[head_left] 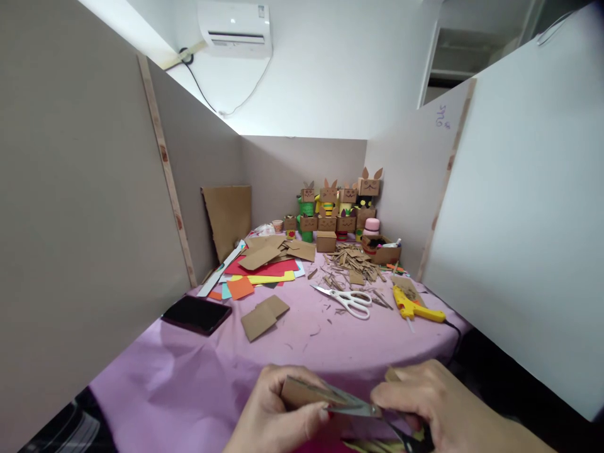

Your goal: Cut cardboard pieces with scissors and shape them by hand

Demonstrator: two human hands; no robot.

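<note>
spreading across most of the view is a table (189, 377) under a pink cloth, walled in by pale boards on three sides. lying on its left part is a heap of coloured paper sheets (262, 272), red, yellow, orange and blue, with brown cardboard pieces on top. standing at the back is a row of small cardboard box figures (337, 207) with ears, stacked in two tiers. sitting near the left edge is a dark phone (197, 314), flat on the cloth. lying at the right edge is a yellow glue gun (415, 307), its cord running off the table. resting between the glue gun and the paper heap are white-handled scissors (346, 300), just beside a scatter of cardboard scraps (352, 261). two loose cardboard squares (264, 316) are lying in the middle, overlapping.

at the bottom, close to the camera, the left hand (276, 415) is curling around a folded cardboard piece (309, 393), fingers wrapped behind it and thumb pressing along its front, gripping it firmly above the near edge of the table. the right hand (434, 406) is coming in from the right with knuckles up, fingers bent and closed around a dark-handled blade tool (363, 410), whose grey metal is lying against the lower edge of the cardboard piece. the handle is mostly hidden under the hand.
</note>
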